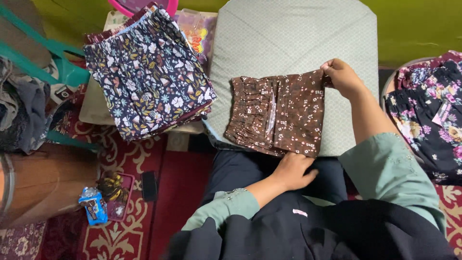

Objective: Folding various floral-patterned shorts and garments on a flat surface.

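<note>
**Fingers pinched on opposite edges of the folded brown cloth**

The fingers of the right hand (342, 77) are closed on the far right corner of the folded brown cloth (279, 113), while the fingers of the left hand (293, 171) are pressed together on its near edge, just above the lap. The cloth is thus held at two edges, far and near, with its body stretched between the two hands.

The cloth is laid on the pale green padded board (293, 33), which serves as a tabletop, towards the board's near edge. Its long axis is seen to run roughly left to right, with the gathered waistband at the left end and the flatter folded panel at the right. Both held points are on the right-hand panel; the waistband end is left free, lying to the left of both hands and somewhat nearer the left hand.

A stack of dark flowered cloth (149, 72) is set to the left of the board, well apart from the hands, and a heap of flowered garments (433, 115) is seen at the right edge, near the right forearm.
</note>
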